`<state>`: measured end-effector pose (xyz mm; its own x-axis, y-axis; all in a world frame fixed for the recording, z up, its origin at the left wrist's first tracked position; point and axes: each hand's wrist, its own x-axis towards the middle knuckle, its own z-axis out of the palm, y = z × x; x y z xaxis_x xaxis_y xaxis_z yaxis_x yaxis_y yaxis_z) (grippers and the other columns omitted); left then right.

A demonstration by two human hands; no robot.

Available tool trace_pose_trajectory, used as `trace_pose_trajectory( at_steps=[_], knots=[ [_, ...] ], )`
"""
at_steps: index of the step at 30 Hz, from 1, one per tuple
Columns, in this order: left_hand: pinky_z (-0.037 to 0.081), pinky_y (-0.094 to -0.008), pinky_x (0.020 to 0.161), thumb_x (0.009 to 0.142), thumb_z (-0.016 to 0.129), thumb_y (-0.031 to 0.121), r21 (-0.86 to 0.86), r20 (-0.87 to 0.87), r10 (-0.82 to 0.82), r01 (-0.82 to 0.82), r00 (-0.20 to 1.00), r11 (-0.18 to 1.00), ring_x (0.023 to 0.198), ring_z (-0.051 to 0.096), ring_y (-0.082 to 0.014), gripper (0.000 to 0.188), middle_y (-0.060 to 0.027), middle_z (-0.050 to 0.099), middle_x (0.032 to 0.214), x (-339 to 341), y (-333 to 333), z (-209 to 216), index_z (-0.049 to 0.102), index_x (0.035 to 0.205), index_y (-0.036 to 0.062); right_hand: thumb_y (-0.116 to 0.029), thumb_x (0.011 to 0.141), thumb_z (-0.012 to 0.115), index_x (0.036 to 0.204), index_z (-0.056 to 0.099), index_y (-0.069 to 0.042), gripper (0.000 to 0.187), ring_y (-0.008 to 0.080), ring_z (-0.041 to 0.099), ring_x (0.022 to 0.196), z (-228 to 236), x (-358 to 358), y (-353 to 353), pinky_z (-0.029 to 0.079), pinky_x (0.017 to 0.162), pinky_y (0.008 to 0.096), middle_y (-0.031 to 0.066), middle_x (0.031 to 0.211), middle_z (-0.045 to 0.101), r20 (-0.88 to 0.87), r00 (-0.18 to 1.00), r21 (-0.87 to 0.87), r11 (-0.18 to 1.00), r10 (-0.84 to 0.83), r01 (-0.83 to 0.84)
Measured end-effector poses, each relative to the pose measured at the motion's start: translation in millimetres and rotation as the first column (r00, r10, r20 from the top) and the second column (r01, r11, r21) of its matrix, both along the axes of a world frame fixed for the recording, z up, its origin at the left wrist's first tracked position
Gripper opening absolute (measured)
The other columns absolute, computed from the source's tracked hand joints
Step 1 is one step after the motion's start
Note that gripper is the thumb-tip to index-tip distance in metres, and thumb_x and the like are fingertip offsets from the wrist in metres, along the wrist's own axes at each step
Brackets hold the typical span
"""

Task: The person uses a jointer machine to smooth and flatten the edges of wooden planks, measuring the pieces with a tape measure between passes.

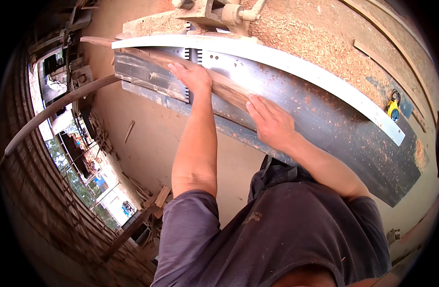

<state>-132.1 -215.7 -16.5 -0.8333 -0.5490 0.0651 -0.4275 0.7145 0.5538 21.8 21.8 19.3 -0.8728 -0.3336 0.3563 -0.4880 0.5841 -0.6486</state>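
A long brown wooden board (225, 89) lies lengthwise across the metal table of a jointer (320, 138). Its far left end sticks out beyond the table, past the white fence strip (277, 51). My left hand (195, 77) rests on the board close to the toothed slot (199, 56) in the table, fingers stretched to the left. Farther right, my right hand (273, 122) presses with straight fingers on the board's near end. Both palms are turned down, and their undersides are hidden.
Wood shavings (315, 33) are heaped behind the fence. A wooden clamp-like block (214, 12) stands at the top. A yellow tape measure (393, 110) sits beside the fence's right end. A curved pole (61, 103) meets the table's left end. Scrap wood (159, 198) lies at lower left.
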Motion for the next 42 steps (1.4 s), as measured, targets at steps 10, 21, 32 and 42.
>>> trace_pose_trajectory(
  at_steps=[10, 21, 32, 42],
  knots=[
    [0.012, -0.0358, 0.126, 0.083, 0.047, 0.002, 0.052, -0.092, -0.011, 0.015, 0.996, 0.999, 0.153, 0.022, -0.0392, 0.073, -0.033, 0.026, 0.161, -32.7, -42.1, -9.1, 0.026, 0.149, -0.0198, -0.009, 0.08, 0.063, 0.117, 0.064, 0.006, 0.04, 0.0359, 0.066, 0.114, -3.5, -27.2, -36.9, 0.056, 0.095, 0.0406, 0.0227, 0.127, 0.063, 0.016, 1.0, -0.028, 0.999, -0.024, 0.024],
    [0.035, -0.0353, 0.11, 0.08, 0.057, 0.002, -0.053, -0.183, -0.014, 0.005, 0.983, 0.999, 0.119, 0.051, -0.0382, 0.047, -0.0272, 0.053, 0.133, -75.2, -111.7, -26.1, 0.05, 0.123, -0.0143, -0.005, 0.076, 0.064, 0.115, 0.065, 0.005, 0.041, 0.0353, 0.067, 0.112, -13.8, -61.7, -92.5, 0.058, 0.09, 0.0405, 0.0218, 0.126, 0.064, -0.021, 0.998, -0.073, 0.995, -0.063, 0.062],
    [0.046, -0.035, 0.093, 0.082, 0.051, 0.0, 0.012, -0.219, -0.001, 0.004, 0.976, 1.0, 0.101, 0.058, -0.025, 0.025, -0.0166, 0.062, 0.112, -133.5, -182.7, -32.6, 0.06, 0.105, -0.006, -0.008, 0.078, 0.063, 0.113, 0.065, 0.007, 0.038, 0.037, 0.065, 0.115, -25.0, -109.1, -162.1, 0.058, 0.09, 0.0407, 0.0252, 0.125, 0.063, -0.043, 0.998, -0.047, 0.998, -0.049, 0.047],
    [0.037, -0.0388, 0.113, 0.08, 0.051, 0.001, 0.464, -0.197, 0.091, 0.011, 0.976, 0.886, 0.127, 0.054, -0.0375, 0.049, -0.027, 0.06, 0.129, -174.5, -217.9, -24.9, 0.053, 0.128, -0.0105, -0.006, 0.075, 0.065, 0.114, 0.064, 0.005, 0.04, 0.0365, 0.066, 0.113, -39.9, -156.0, -227.6, 0.058, 0.091, 0.0422, 0.0247, 0.126, 0.061, 0.0, 0.999, 0.023, 0.999, -0.038, 0.038]
  ],
)
